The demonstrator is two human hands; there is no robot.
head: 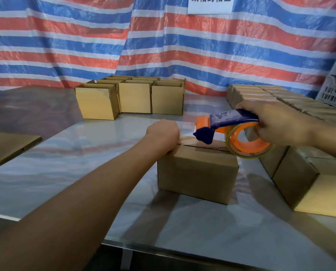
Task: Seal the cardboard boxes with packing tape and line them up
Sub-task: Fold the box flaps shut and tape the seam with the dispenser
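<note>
A red, white and blue striped tarp (163, 45) hangs behind a shiny grey worktop (75, 159). Along the right side, from near to far, runs a lined-up row of closed boxes (280, 98). At the far middle stands a cluster of open boxes (134, 98) with their flaps up. Flat cardboard (8, 143) lies at the left edge.

Near the middle sits the box (197, 173) being worked on. It is small and brown, with its top flaps folded shut and a dark seam between them, bare along most of its length.

The right hand (280, 122) has its grip clamped round the blue and orange tape dispenser (231, 126), held just above the seam. The left hand (163, 133) has its grip curled over the box's left end and seems to pin the tape's loose end there. A short clear strip of tape (186, 127) stretches between that hand and the dispenser.

The box looks light and probably empty, so it would likely slide on the slick worktop unless held down. Its walls look stiff, but the flaps would give under pressure near the seam. The ends and corners are the firm places to hold. The tape is thin, sticky and apt to wrinkle.
</note>
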